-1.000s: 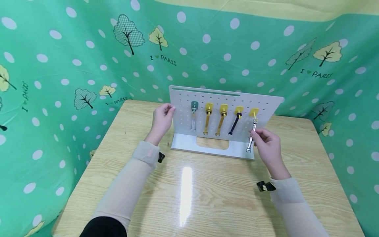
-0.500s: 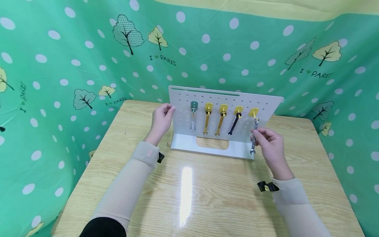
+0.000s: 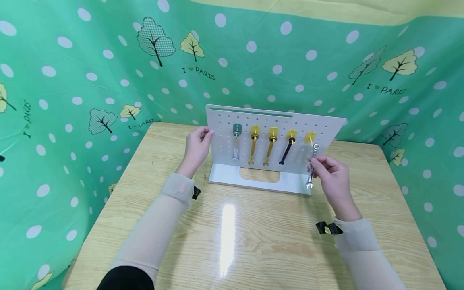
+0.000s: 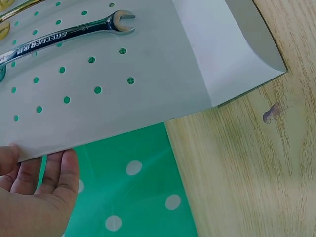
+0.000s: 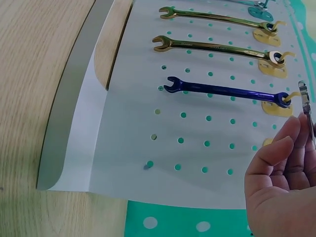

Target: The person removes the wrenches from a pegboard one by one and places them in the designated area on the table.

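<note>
Right hand (image 3: pixel 333 179) pinches the silver wrench (image 3: pixel 312 167) at mid-shaft, fingers curled round it; the wrench stands near upright, just off the yellow hook (image 3: pixel 309 137) at the pegboard's (image 3: pixel 253 117) 3 o'clock end. Left hand (image 3: pixel 197 147) grips the pegboard's 9 o'clock edge, fingers wrapped behind it. Four wrenches hang on the pegboard: grey-capped (image 3: pixel 236 145), two gold (image 3: pixel 252 148), blue (image 3: pixel 287 151).

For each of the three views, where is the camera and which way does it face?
Head: worn high, facing forward and down at the pegboard on the table; both forearms, left hand and right hand show.
Left wrist: beside the board's edge, facing its silver wrench; fingertips show.
Right wrist: faces across the board at the blue wrench; fingers show.
Shared: all views show the pegboard.
</note>
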`<control>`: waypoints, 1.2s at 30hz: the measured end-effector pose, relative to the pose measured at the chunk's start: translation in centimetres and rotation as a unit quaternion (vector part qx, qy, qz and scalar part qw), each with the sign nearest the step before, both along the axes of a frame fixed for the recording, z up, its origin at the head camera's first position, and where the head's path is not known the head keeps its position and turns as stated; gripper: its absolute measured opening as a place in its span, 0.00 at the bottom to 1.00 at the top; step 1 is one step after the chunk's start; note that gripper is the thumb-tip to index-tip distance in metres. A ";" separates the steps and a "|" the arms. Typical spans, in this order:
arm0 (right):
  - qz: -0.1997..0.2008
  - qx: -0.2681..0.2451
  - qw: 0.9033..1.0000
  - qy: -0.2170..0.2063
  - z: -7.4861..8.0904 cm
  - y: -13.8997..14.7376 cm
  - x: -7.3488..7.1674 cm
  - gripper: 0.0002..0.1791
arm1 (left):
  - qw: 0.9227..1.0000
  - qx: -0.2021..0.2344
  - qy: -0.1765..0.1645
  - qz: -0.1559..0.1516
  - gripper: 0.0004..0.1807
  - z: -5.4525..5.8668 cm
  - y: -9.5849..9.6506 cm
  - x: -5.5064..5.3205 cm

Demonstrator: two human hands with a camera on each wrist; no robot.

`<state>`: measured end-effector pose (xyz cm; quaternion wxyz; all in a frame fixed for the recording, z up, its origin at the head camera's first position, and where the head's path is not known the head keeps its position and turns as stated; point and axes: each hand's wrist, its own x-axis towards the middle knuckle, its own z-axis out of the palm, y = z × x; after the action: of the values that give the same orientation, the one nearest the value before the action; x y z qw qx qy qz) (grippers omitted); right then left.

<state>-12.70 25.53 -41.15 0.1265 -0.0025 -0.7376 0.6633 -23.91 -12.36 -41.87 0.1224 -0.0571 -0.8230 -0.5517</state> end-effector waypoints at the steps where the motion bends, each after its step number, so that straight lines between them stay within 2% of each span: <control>1: 0.000 0.002 1.000 0.003 0.0 0.0 0.0 0.17 | 1.000 -0.001 0.000 0.000 0.10 0.0 0.0 0.0; 9: -0.001 0.012 1.000 0.021 -0.3 0.2 0.1 0.13 | 1.000 0.001 0.003 -0.002 0.10 -0.1 0.0 0.0; 17: -0.025 0.075 0.997 0.021 -0.9 0.6 0.4 0.10 | 1.000 0.004 0.003 -0.004 0.10 -0.2 0.0 -0.1; 26: -0.028 0.142 0.989 0.032 -2.0 1.8 1.1 0.10 | 1.000 -0.003 -0.002 -0.004 0.11 -0.1 0.0 0.0; 36: -0.033 0.167 0.985 0.026 -2.9 2.8 1.8 0.09 | 1.000 -0.007 -0.002 -0.009 0.11 -0.2 -0.1 0.0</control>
<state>-10.93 28.37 -44.08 0.1659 0.0113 -0.8339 0.5263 -23.95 -12.43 -42.03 0.1154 -0.0645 -0.8265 -0.5472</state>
